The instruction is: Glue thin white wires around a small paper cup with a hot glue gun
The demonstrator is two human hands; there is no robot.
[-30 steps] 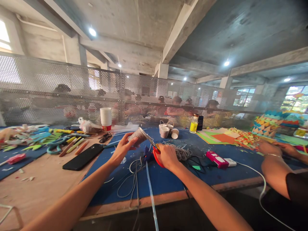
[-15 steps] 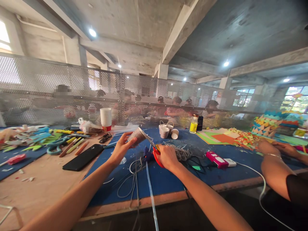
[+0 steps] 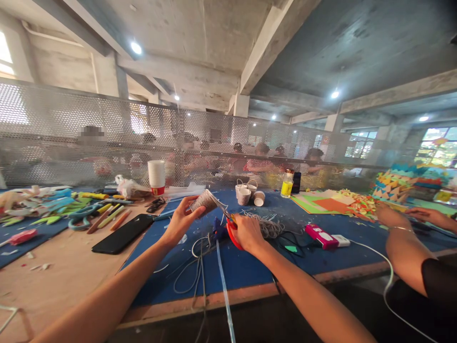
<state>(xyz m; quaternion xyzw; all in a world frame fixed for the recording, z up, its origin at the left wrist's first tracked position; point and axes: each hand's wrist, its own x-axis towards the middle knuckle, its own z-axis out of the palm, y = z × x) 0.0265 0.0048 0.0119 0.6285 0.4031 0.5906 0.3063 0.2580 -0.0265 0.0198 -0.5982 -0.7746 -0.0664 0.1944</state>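
My left hand (image 3: 181, 220) is closed round a small paper cup (image 3: 204, 202) wrapped in grey cord, tilted with its mouth toward the right. In my right hand (image 3: 246, 230) are scissors with red and orange handles (image 3: 233, 234), their blades reaching to the cup's rim. Whether the blades are cutting the cord there I cannot tell. Below lies a blue glue gun (image 3: 217, 229) with a long clear glue stick (image 3: 224, 290) running toward me. Loops of grey cord (image 3: 273, 227) lie right of the scissors, and more strands hang over the table's front edge.
Several small cord-wrapped cups (image 3: 244, 196) stand at the back. A stack of paper cups (image 3: 156, 177), a black phone (image 3: 123, 233) and markers are on the left. To the right are a yellow-labelled bottle (image 3: 287, 185), a pink box (image 3: 321, 237), coloured paper (image 3: 321, 204) and a co-worker's arm (image 3: 402, 243).
My hands, the cup and the scissors hold nearly the same pose at the rim. At the right, the co-worker's hands have moved slightly apart.
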